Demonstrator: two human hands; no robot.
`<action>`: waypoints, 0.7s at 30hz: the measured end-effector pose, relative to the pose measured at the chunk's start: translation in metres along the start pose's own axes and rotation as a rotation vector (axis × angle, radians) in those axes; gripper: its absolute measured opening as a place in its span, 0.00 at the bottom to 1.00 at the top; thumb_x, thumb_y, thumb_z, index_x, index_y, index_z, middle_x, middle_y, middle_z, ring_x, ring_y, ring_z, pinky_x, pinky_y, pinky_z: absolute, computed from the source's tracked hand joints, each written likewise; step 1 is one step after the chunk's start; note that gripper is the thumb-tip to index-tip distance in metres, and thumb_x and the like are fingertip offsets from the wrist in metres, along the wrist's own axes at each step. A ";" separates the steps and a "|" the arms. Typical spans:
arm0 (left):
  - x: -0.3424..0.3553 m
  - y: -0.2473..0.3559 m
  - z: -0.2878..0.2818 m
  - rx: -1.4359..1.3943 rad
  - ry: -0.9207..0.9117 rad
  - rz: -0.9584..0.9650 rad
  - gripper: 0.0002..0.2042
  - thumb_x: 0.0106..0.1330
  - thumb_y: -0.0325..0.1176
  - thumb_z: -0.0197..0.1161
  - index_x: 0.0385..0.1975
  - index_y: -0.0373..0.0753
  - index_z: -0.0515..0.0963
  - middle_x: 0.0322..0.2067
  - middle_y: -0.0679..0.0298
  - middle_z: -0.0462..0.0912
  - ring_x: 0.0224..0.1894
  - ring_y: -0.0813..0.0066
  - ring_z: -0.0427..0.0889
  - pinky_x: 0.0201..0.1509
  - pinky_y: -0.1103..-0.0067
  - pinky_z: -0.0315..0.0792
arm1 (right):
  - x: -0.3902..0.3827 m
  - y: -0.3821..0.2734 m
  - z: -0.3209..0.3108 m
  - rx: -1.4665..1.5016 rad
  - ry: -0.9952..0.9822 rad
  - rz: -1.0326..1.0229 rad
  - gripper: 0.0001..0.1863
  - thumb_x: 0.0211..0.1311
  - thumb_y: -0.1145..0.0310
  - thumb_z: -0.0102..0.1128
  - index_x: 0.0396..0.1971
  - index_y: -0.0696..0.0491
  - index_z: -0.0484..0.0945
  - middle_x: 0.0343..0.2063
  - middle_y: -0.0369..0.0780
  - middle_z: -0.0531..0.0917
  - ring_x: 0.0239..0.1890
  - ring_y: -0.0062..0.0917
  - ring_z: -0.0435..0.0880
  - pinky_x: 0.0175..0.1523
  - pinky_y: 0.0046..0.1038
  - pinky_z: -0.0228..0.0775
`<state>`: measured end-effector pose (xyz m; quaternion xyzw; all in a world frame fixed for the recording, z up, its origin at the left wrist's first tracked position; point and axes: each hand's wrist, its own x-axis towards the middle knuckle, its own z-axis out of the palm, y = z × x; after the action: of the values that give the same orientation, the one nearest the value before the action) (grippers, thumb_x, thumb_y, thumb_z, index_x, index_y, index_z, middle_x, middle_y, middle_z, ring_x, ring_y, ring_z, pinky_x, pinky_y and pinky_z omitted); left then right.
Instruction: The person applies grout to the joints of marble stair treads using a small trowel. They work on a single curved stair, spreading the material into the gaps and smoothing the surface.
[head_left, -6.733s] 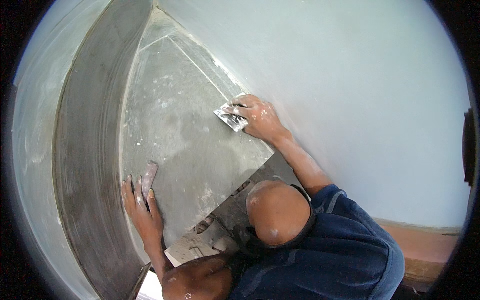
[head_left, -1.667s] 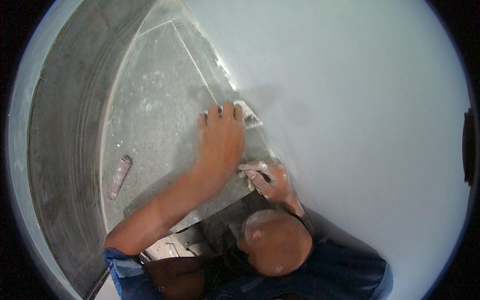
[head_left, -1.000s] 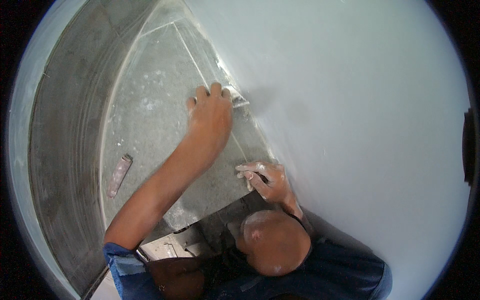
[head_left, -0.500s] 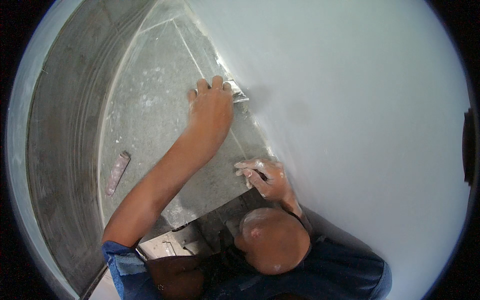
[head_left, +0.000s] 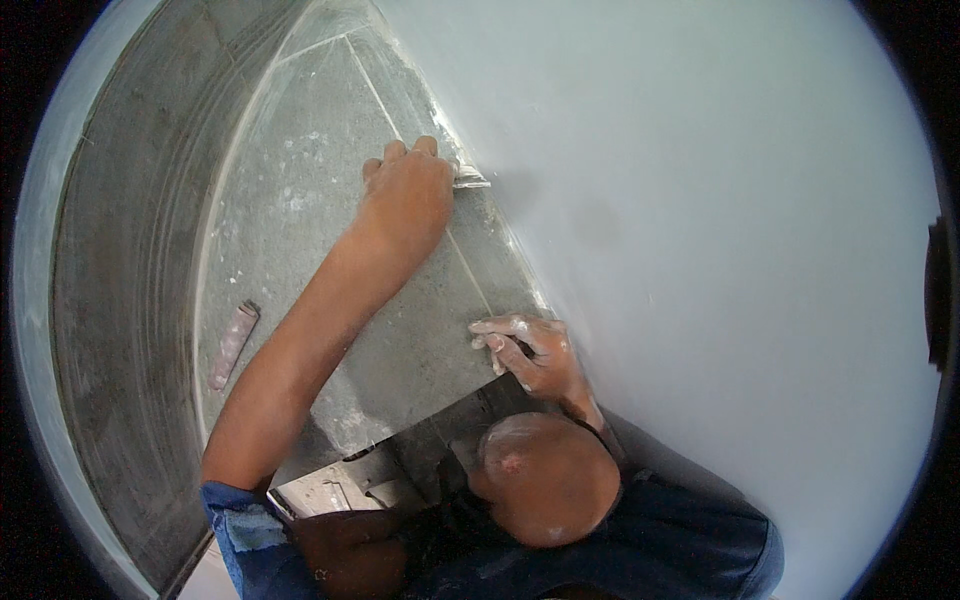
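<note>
A flat, thin metal blade (head_left: pixel 472 183), like a putty knife, sticks out on the right of my left hand (head_left: pixel 410 185). My left hand is curled over it with the back up, so the grip itself is hidden. The blade's end lies at the seam where the grey floor (head_left: pixel 300 200) meets the pale wall (head_left: pixel 680 200). White filler shows along that seam. Nearer to me, my right hand (head_left: pixel 535 355) is bent low beside the wall, smeared with white paste. Its thumb and fingers are drawn together; whatever they may hold I cannot make out.
A pinkish-grey folded strip (head_left: pixel 234 346) lies on the floor left of my left forearm. A dark grey curved-looking wall (head_left: pixel 140 280) bounds the left side. My bent knee (head_left: pixel 550 480) and a dark edge (head_left: pixel 440 440) are close below my right hand.
My left hand has shifted a little up and to the left, carrying the blade along the seam. My right hand stays almost where it was.
</note>
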<state>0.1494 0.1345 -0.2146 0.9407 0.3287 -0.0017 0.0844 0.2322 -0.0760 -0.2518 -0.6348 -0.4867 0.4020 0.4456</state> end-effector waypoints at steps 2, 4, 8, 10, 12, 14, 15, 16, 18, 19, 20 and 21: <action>-0.004 0.003 0.004 0.021 0.017 -0.003 0.10 0.61 0.29 0.55 0.41 0.38 0.78 0.44 0.60 0.73 0.49 0.63 0.73 0.53 0.66 0.69 | 0.000 0.002 0.002 -0.029 -0.004 -0.013 0.12 0.65 0.66 0.54 0.43 0.56 0.80 0.28 0.40 0.84 0.19 0.19 0.76 0.28 0.24 0.71; -0.008 0.007 0.013 0.038 0.069 -0.024 0.14 0.62 0.28 0.52 0.47 0.40 0.76 0.46 0.61 0.73 0.49 0.62 0.72 0.53 0.64 0.68 | 0.000 -0.002 0.001 -0.008 -0.004 0.004 0.13 0.65 0.66 0.54 0.43 0.56 0.80 0.29 0.40 0.84 0.19 0.19 0.76 0.28 0.24 0.71; -0.009 0.013 0.012 0.017 0.075 -0.072 0.16 0.62 0.29 0.51 0.50 0.40 0.75 0.47 0.61 0.73 0.50 0.62 0.70 0.54 0.64 0.67 | 0.000 -0.005 0.001 -0.004 -0.002 0.021 0.13 0.65 0.65 0.54 0.43 0.55 0.80 0.28 0.40 0.84 0.19 0.19 0.75 0.28 0.23 0.71; -0.008 0.016 0.013 0.023 0.085 -0.086 0.13 0.62 0.28 0.54 0.46 0.37 0.76 0.45 0.61 0.72 0.51 0.63 0.70 0.55 0.65 0.66 | 0.000 -0.006 0.000 -0.003 -0.010 0.027 0.13 0.66 0.65 0.53 0.43 0.55 0.80 0.29 0.40 0.84 0.19 0.19 0.75 0.28 0.23 0.71; -0.008 0.018 0.013 0.044 0.081 -0.096 0.12 0.62 0.29 0.55 0.44 0.36 0.76 0.44 0.61 0.72 0.51 0.64 0.70 0.56 0.66 0.66 | 0.000 -0.003 0.000 0.005 -0.013 0.012 0.12 0.66 0.66 0.53 0.43 0.57 0.80 0.29 0.41 0.84 0.19 0.19 0.76 0.27 0.23 0.71; -0.008 0.019 0.013 0.062 0.067 -0.103 0.12 0.62 0.29 0.55 0.43 0.36 0.76 0.44 0.60 0.72 0.51 0.64 0.70 0.55 0.66 0.66 | 0.001 -0.001 0.001 0.005 -0.014 -0.015 0.11 0.66 0.69 0.53 0.41 0.60 0.79 0.29 0.43 0.84 0.19 0.20 0.78 0.26 0.23 0.71; -0.010 0.020 0.015 0.070 0.076 -0.115 0.11 0.62 0.30 0.55 0.43 0.36 0.76 0.44 0.61 0.72 0.51 0.64 0.70 0.55 0.65 0.66 | 0.001 -0.002 0.001 -0.003 -0.020 0.006 0.12 0.66 0.68 0.53 0.42 0.58 0.79 0.29 0.42 0.84 0.19 0.19 0.77 0.26 0.23 0.71; -0.012 0.023 0.018 0.078 0.086 -0.127 0.11 0.62 0.30 0.54 0.43 0.36 0.76 0.44 0.61 0.72 0.51 0.64 0.70 0.55 0.65 0.66 | 0.000 -0.002 0.001 -0.010 -0.025 0.026 0.12 0.66 0.66 0.53 0.43 0.57 0.80 0.29 0.41 0.84 0.19 0.19 0.76 0.27 0.23 0.71; -0.012 0.026 0.018 0.095 0.092 -0.148 0.11 0.63 0.31 0.54 0.43 0.36 0.76 0.45 0.61 0.71 0.51 0.64 0.70 0.55 0.64 0.66 | 0.000 -0.002 0.000 -0.011 -0.021 0.037 0.13 0.66 0.65 0.52 0.43 0.55 0.80 0.29 0.40 0.84 0.19 0.19 0.76 0.28 0.23 0.71; -0.011 0.026 0.015 0.104 0.089 -0.161 0.11 0.63 0.31 0.54 0.43 0.37 0.76 0.45 0.61 0.71 0.51 0.64 0.70 0.55 0.63 0.65 | 0.000 -0.002 0.000 -0.004 -0.017 0.027 0.13 0.66 0.66 0.53 0.43 0.55 0.80 0.29 0.40 0.84 0.19 0.19 0.76 0.28 0.23 0.71; -0.010 0.026 0.014 0.112 0.080 -0.175 0.11 0.63 0.31 0.53 0.43 0.37 0.76 0.45 0.61 0.71 0.51 0.64 0.70 0.56 0.63 0.65 | 0.000 -0.002 0.000 0.005 -0.013 0.022 0.12 0.66 0.66 0.53 0.43 0.55 0.80 0.29 0.40 0.84 0.19 0.19 0.76 0.28 0.23 0.71; -0.006 0.023 0.014 0.112 0.083 -0.166 0.12 0.63 0.30 0.53 0.44 0.37 0.76 0.45 0.60 0.71 0.50 0.63 0.71 0.54 0.63 0.66 | 0.000 -0.002 0.001 0.008 -0.015 0.020 0.12 0.66 0.66 0.53 0.43 0.55 0.80 0.29 0.40 0.84 0.19 0.19 0.76 0.28 0.23 0.71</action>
<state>0.1596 0.1113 -0.2245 0.9128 0.4079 0.0118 0.0175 0.2313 -0.0759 -0.2504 -0.6348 -0.4818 0.4132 0.4405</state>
